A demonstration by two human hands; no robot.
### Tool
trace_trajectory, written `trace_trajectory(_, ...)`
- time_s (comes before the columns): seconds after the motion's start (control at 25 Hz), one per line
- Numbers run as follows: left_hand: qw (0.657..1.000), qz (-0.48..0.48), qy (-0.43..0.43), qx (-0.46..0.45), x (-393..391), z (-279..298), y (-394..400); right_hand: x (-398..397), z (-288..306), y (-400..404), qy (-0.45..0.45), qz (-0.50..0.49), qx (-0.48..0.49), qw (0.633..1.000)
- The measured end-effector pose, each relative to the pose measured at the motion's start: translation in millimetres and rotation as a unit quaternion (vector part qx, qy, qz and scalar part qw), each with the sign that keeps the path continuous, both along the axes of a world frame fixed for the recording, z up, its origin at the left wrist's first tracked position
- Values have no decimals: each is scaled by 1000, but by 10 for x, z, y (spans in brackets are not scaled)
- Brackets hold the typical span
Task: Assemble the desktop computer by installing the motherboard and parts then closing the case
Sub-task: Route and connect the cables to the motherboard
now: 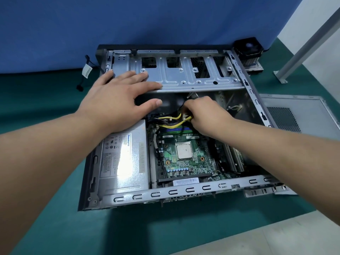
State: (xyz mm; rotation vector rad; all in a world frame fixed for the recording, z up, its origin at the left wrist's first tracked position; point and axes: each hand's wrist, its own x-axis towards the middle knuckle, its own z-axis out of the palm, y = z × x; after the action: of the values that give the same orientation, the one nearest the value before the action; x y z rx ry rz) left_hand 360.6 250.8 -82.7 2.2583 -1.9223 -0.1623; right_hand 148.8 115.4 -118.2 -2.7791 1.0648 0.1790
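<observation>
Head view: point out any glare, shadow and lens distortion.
Head view: glare whitens the power supply label; the forearms cast a dark shadow on the green mat in front of the case; wide-angle distortion bows the case edges and swells the forearms at the frame borders; detail stays fairly sharp at the CPU.

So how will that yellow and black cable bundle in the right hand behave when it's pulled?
The cable bundle probably flexes rather than staying stiff, since it curves. White ties likely keep it together. It looks anchored near the power supply, so it should resist.

Left hand (117, 102) lies flat with fingers spread; right hand (206, 115) curled.
</observation>
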Motion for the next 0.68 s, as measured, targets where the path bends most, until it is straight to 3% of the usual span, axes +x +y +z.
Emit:
trace_trajectory(0.44,1000,1,1,-1,10,6,-1,-45,-160,-258,58,-4,-117,991)
trace_trajectory(0.68,1000,3,2,-2,8,0,-3,-84,-226,-347,45,-42,-69,996)
